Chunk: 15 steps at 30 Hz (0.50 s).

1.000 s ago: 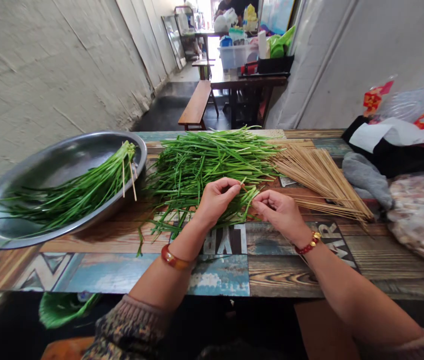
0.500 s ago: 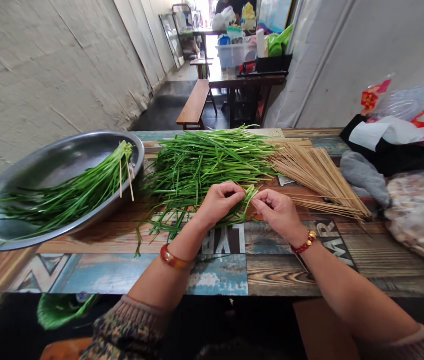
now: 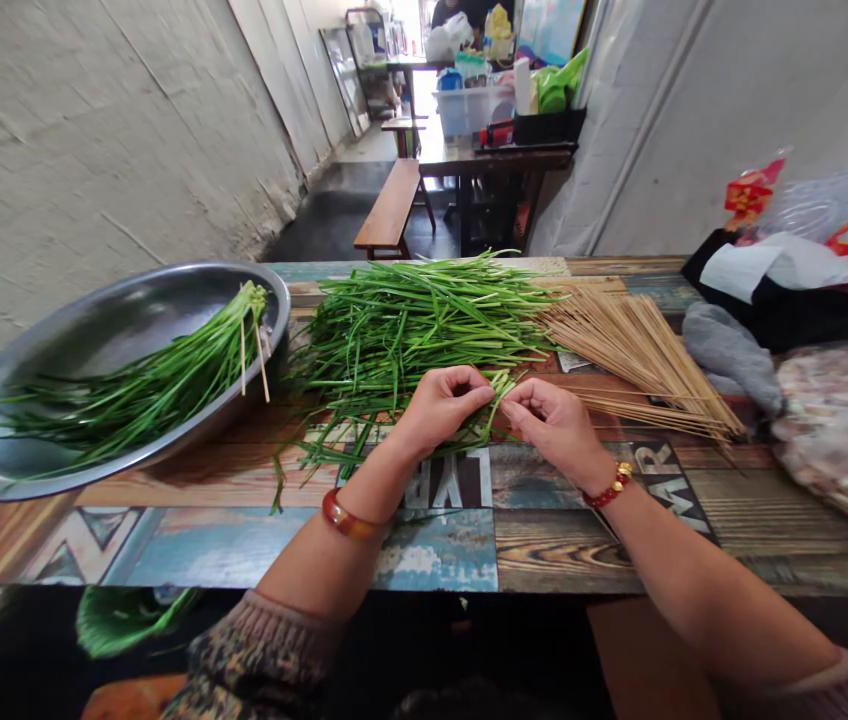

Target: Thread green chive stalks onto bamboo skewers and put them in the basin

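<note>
The pile of green stalks (image 3: 424, 310) lies loose across the middle of the worktop (image 3: 581, 550) and serves as the reference for all positions. Both hands are at its near side, slightly apart, with the ends of a small bunch (image 3: 500, 384) of stalks between them. The left hand (image 3: 446, 405) is clamped on this bunch by thumb and fingers. The right hand (image 3: 551, 420) has thumb and forefinger brought close at the pale ends of the bunch; whether they grip anything cannot be told. A thin stick (image 3: 607, 524) shows beneath the right wrist, its upper part hidden. An amber bangle (image 3: 353, 517) is worn on the left wrist, a red bead bracelet (image 3: 610, 487) on the right. Left of the pile stands a metal basin (image 3: 131, 320) containing a tied-looking bundle (image 3: 191, 385) of stalks, with two pale sticks (image 3: 243, 358) at its root end projecting past the rim. Right of the pile, and close to it, lies a fan of thin skewers (image 3: 649, 350). Farther right of the pile are a grey bundle (image 3: 728, 350) and a clear bag (image 3: 836, 430) of pale pieces. Beyond the pile stands a wooden bench (image 3: 390, 205).
</note>
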Tool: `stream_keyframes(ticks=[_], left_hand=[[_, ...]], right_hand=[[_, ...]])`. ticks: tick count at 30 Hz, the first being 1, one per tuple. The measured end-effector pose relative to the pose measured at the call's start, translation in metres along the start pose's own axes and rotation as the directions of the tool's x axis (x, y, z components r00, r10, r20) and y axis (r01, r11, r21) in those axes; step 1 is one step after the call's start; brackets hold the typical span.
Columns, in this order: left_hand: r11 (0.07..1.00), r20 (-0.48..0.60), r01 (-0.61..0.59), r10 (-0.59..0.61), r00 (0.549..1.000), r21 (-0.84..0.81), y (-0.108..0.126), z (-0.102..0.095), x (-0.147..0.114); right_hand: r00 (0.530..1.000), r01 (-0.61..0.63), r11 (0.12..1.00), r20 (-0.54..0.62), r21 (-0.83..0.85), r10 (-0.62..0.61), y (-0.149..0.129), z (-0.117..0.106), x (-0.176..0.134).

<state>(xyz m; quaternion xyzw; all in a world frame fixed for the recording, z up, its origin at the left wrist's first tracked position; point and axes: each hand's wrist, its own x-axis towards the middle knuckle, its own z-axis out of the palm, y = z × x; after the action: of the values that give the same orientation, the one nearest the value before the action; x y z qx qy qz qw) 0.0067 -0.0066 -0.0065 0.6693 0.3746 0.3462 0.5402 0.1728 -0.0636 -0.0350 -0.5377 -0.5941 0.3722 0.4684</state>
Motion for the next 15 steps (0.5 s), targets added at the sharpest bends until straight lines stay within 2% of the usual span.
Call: stream_keyframes(ticks=[3, 9, 12, 15], left_hand=[[0.998, 0.007, -0.025, 0.025, 1.000, 0.060, 0.001, 0.001, 0.000], [0.988, 0.135, -0.068, 0.050, 0.990, 0.135, 0.001, 0.002, -0.001], [0.992, 0.174, -0.057, 0.036, 0.984, 0.112, 0.002, -0.003, -0.001], [0.996, 0.153, -0.066, 0.057, 0.987, 0.059, 0.008, -0.009, -0.002]], right_hand=[[0.999, -0.031, 0.997, 0.025, 0.065, 0.030, 0.001, 0.001, 0.001], [0.999, -0.039, 0.996, 0.025, 0.086, 0.037, 0.004, 0.001, 0.002], [0.999, -0.046, 0.992, -0.001, 0.119, 0.046, 0.000, -0.002, 0.000], [0.999, -0.035, 0.987, -0.022, 0.159, 0.039, -0.007, -0.006, -0.002]])
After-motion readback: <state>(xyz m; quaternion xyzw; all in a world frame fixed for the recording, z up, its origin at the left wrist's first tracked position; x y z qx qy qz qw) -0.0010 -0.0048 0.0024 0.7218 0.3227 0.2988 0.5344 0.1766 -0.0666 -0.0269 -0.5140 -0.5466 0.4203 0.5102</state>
